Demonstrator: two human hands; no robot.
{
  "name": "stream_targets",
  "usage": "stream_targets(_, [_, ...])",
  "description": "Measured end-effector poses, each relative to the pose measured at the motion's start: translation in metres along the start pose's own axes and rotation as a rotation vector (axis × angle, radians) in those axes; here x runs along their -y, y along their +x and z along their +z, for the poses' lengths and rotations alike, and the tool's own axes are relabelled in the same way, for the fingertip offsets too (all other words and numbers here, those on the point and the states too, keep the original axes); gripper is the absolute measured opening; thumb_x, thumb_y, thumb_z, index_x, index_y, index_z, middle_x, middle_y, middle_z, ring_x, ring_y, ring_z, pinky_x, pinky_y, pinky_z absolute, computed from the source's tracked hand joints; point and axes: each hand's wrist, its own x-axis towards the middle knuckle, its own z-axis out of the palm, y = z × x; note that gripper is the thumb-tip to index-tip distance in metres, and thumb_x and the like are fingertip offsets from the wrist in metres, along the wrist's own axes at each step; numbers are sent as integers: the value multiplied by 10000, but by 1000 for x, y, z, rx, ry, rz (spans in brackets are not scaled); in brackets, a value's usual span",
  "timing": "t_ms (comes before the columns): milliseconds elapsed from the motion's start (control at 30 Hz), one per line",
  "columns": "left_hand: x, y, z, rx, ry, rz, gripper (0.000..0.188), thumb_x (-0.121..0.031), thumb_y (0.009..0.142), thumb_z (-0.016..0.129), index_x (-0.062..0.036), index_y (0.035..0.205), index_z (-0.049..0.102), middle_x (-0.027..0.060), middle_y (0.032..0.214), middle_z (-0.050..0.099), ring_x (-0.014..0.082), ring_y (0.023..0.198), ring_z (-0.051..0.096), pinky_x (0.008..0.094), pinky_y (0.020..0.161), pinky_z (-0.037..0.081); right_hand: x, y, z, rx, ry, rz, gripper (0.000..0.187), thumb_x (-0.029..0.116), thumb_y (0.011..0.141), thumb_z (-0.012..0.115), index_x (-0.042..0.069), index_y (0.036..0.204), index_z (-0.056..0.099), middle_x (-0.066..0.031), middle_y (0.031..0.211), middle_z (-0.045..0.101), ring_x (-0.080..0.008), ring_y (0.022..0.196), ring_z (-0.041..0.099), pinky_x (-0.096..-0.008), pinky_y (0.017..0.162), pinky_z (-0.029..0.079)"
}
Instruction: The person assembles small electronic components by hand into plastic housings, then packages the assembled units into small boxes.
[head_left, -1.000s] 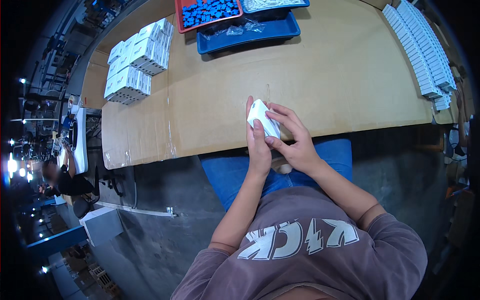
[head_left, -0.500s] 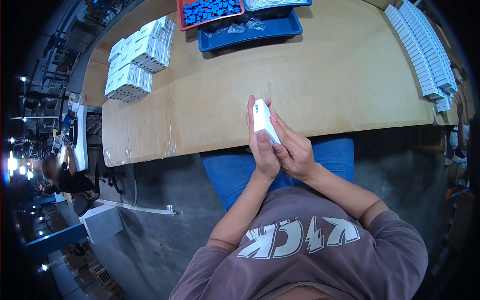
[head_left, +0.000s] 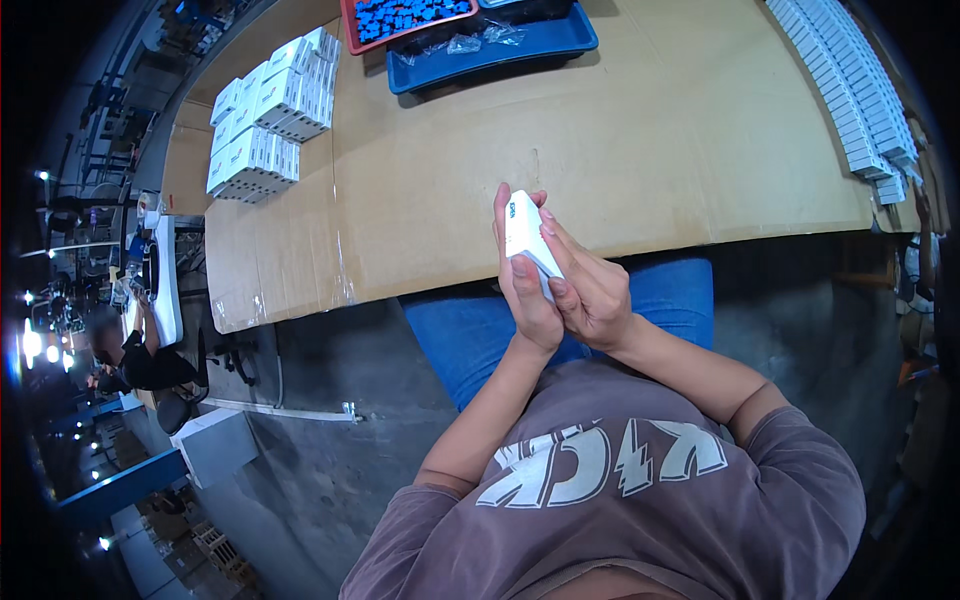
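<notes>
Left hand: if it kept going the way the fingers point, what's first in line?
Likely bare cardboard-covered table first, then the blue tray at the far edge. The left hand points up-frame, holding the small white box with the right hand. Height unclear.

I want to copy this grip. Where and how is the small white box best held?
Probably by its long narrow sides, coming from both sides at the lower half. The white box stands upright between the left hand and right hand, top end free.

A small white box (head_left: pixel 527 240) with a blue mark sits at centre over the tan cardboard-covered table (head_left: pixel 640 140). At twelve o'clock, a blue tray (head_left: pixel 495 57) and a red tray (head_left: pixel 350 22) of blue pieces; at ten, white boxes (head_left: pixel 262 110).
</notes>
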Motion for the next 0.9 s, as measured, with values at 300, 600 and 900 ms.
stream_targets(300, [4, -4, 1, -14, -14, -41, 992, -713, 1019, 378, 51, 1624, 192, 230, 1507, 441, 295, 1396, 439, 404, 1196, 297, -5, -7, 1, 5, 7, 13, 429, 151, 1026, 611, -144, 1338, 600, -369, 1320, 628, -469, 1182, 681, -441, 922, 604])
stream_targets(600, [6, 5, 3, -19, -53, -17, 997, -748, 1007, 363, -1, 1641, 178, 187, 1500, 452, 278, 1386, 449, 405, 1184, 318, 1, -3, -3, 48, 67, 102, 460, 176, 1033, 619, -104, 1395, 577, -349, 1402, 589, -460, 1290, 621, -442, 1038, 541])
stream_targets(900, [-9, 13, -1, -29, -97, 29, 1187, -726, 825, 493, 21, 1658, 94, 260, 1539, 401, 340, 1389, 463, 458, 1169, 357, -22, 8, 1, -92, 915, 902, 413, 281, 1131, 488, -31, 1386, 576, -155, 1338, 635, -242, 1276, 603, -394, 1129, 447])
